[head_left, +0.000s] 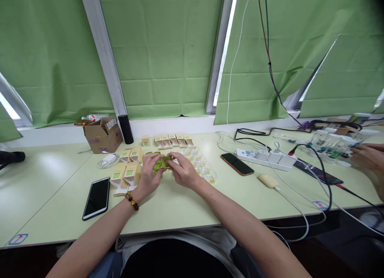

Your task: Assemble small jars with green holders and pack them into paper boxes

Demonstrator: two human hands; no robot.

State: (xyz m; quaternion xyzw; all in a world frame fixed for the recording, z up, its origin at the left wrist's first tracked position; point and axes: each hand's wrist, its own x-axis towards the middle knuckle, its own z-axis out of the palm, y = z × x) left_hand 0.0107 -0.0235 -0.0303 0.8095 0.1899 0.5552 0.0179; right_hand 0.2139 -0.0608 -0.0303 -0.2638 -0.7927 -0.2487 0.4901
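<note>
We see a small green piece (166, 162), olive-toned, smooth and round-cornered, raised over the table (192, 214) between both hands; fingers cover its edges, so we can't tell its full outline. Left hand (148, 175) pinches it with fingers and thumb, right hand (184, 173) grips the other side. Cream cartons (119, 175) with green squares, folded and boxy, stand just left of the left hand (partly hidden by it), more in a row behind. Clear cups (203, 166), shiny plastic with yellow spots, sit just beyond the right hand. Black phone (96, 199), flat and glossy, lies left; a second phone (237, 164) and white power strip (265, 159) lie right. Brown cardboard box (103, 136) and matte black cylinder (125, 129) at back left.
</note>
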